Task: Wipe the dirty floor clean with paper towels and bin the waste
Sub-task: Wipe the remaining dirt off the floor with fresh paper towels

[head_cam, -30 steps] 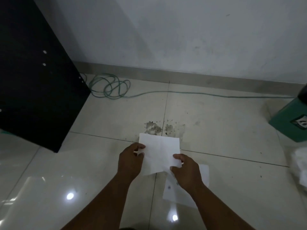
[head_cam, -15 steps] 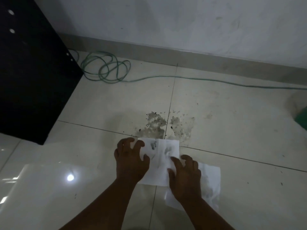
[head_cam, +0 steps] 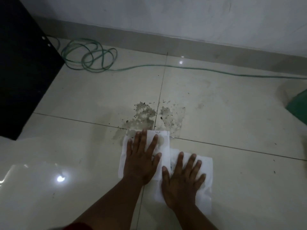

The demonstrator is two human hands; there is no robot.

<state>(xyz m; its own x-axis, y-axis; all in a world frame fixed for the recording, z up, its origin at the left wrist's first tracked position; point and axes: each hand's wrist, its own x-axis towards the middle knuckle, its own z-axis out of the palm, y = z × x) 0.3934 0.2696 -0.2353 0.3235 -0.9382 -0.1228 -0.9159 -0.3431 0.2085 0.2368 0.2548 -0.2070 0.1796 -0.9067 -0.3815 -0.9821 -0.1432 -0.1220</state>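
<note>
Left hand (head_cam: 141,161) flat, fingers spread; right hand (head_cam: 181,181) likewise, palms down

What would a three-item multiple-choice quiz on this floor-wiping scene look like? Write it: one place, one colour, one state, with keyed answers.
1. Where is the dirt patch?
A. Beyond the hands' fingertips
B. Under the right hand
C. Beside the cabinet

2. What colour is the coiled cable?
A. Red
B. Green
C. Yellow

3. How is the left hand?
A. Clenched, empty
B. Lifted off the floor
C. Flat on a paper towel

Answers: A, the dirt lies past the towel's far edge; B, the loops look green; C, its straight fingers press the towel.
</note>
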